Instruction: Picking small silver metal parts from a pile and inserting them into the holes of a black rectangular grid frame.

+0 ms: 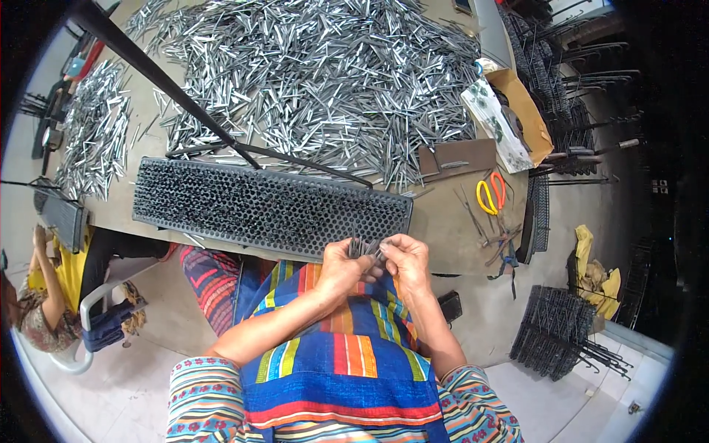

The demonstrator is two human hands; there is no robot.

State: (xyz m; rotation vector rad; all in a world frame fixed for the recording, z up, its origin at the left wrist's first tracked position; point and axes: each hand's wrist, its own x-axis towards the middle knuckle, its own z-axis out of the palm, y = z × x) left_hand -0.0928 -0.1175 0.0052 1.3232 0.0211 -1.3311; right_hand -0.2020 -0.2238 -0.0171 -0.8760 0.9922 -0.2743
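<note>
Close in front of my apron, my left hand is closed around a bunch of thin grey metal strips. My right hand meets it from the right, thumb and fingers pinched at the strips' ends; exactly which pieces it grips is hidden. Just beyond both hands lies a long black perforated rack. Dark small pieces stand packed in its holes on the left and middle, while bare holes show toward the right end. Behind it, a large heap of loose metal strips covers the table.
A black rod slants up from the rack's frame. Right of the heap are a brown pad, scissors and an open cardboard box. Black racks stand on the floor at right. Another person sits at far left.
</note>
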